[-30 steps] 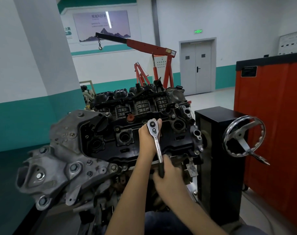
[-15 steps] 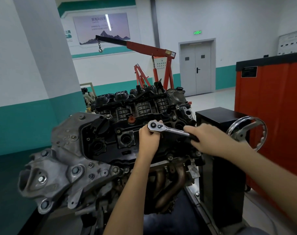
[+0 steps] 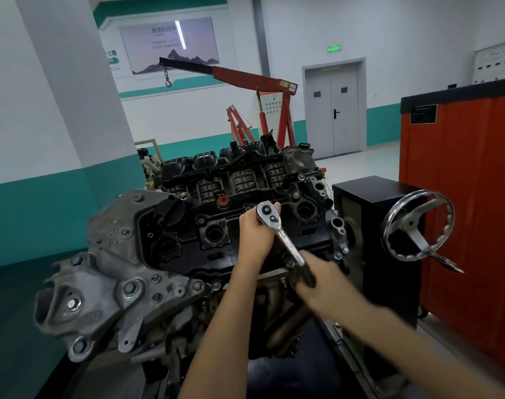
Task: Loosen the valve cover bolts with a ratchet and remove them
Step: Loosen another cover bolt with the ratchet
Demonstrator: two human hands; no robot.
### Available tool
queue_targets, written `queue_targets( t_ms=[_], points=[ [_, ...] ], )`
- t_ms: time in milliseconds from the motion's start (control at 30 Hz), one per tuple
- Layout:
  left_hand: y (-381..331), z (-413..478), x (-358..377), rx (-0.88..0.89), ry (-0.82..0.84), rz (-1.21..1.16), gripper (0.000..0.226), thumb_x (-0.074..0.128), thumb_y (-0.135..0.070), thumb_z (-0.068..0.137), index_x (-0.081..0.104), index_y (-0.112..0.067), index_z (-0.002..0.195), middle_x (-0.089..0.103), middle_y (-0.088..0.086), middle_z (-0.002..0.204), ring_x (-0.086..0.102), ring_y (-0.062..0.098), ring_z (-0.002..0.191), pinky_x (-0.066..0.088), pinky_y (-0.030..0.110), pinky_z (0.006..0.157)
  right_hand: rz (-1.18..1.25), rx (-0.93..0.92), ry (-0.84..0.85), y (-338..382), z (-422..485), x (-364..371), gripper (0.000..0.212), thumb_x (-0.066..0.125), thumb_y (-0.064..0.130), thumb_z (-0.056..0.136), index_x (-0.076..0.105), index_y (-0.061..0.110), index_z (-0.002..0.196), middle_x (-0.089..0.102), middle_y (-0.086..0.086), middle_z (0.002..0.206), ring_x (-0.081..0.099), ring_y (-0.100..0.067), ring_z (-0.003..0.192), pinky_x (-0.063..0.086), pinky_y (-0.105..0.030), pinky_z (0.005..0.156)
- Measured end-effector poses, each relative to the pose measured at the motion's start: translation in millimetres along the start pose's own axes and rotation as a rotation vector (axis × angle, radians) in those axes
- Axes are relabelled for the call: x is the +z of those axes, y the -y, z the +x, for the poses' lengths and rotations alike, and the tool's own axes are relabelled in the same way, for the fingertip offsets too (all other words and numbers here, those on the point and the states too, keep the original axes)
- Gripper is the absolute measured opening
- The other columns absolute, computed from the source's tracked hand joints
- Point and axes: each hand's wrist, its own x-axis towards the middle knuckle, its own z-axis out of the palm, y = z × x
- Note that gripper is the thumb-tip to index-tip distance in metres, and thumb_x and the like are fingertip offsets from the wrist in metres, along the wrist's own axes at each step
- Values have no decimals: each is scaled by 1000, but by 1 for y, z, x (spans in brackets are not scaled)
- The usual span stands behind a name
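Curling round the round head of the chrome ratchet (image 3: 288, 245), the left hand (image 3: 255, 236) holds it over the black plastic valve cover (image 3: 187, 240). The right hand (image 3: 324, 286), blurred, grips the dark handle, nearer and right of the head.

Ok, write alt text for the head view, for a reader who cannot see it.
A person has a ratchet on the black valve cover of an engine: the left hand holds the ratchet's head, the right hand grips its handle. A handwheel and a red cabinet stand to the right, a red engine hoist behind.
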Motion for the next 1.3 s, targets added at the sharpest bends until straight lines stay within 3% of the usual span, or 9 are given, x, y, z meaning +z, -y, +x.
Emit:
queue_targets(
  t_ms=[233,333,433,633,833,967,1067,1167,1300],
  points=[
    [-5,0,-5,-41,-8,-62,52,55,-3,93,60,-33,51,54,-15,57,47,4,65,38,25,67,-905,-296,85,8,71,-108,22,56,20,92,48,23,113,43,8,67,47,-14,60,33,-23,52],
    [-2,-7,-2,-41,-52,-136,45,57,-6,96,48,-24,56,47,-15,58,45,5,67,39,24,70,-712,-208,-29,-6,45,-75,19,59,19,89,47,23,104,47,3,70,52,-19,61,34,-24,50],
    [-7,-12,6,-1,-75,-120,49,58,-12,98,31,-22,58,31,-15,50,28,2,54,27,19,54,-186,-41,-80,-9,2,-10,26,59,11,86,40,28,89,51,-1,65,53,-18,55,40,-26,49],
    [-9,-4,2,-93,-77,-56,53,62,-16,96,26,-25,57,26,-9,51,24,9,56,27,30,61,242,75,-188,26,-4,72,22,54,3,85,48,20,98,46,4,62,49,-3,49,39,-12,46],
    [-4,2,-5,-5,91,18,58,60,-11,95,45,-36,44,43,-17,47,39,0,51,34,20,57,-407,-111,45,-10,22,-57,25,57,7,86,54,23,106,54,1,73,61,-24,67,45,-28,59],
    [-6,2,-8,-11,23,-10,47,57,-2,90,67,-38,61,68,-16,69,61,3,76,47,23,73,-899,-269,15,3,66,-104,25,56,22,91,50,22,116,49,1,77,59,-26,77,37,-30,62],
    [-1,-3,-6,-61,-28,-117,44,58,-9,95,61,-36,61,63,-17,67,57,0,74,45,26,77,-805,-214,-81,-3,50,-78,24,57,23,90,48,23,112,53,-3,80,56,-27,74,36,-29,61],
    [-2,-9,4,-20,-24,-92,52,59,-18,98,42,-32,50,43,-17,48,36,-2,53,35,20,60,-343,-32,-86,-12,8,-25,21,58,15,87,45,21,104,56,-8,77,59,-28,68,44,-31,58],
    [-3,-6,9,-25,-82,-86,57,60,-16,97,32,-34,50,34,-16,44,29,1,50,33,24,59,92,81,-194,6,-7,48,21,56,5,86,48,20,97,52,-4,65,49,-7,51,36,-13,42]
  ],
)
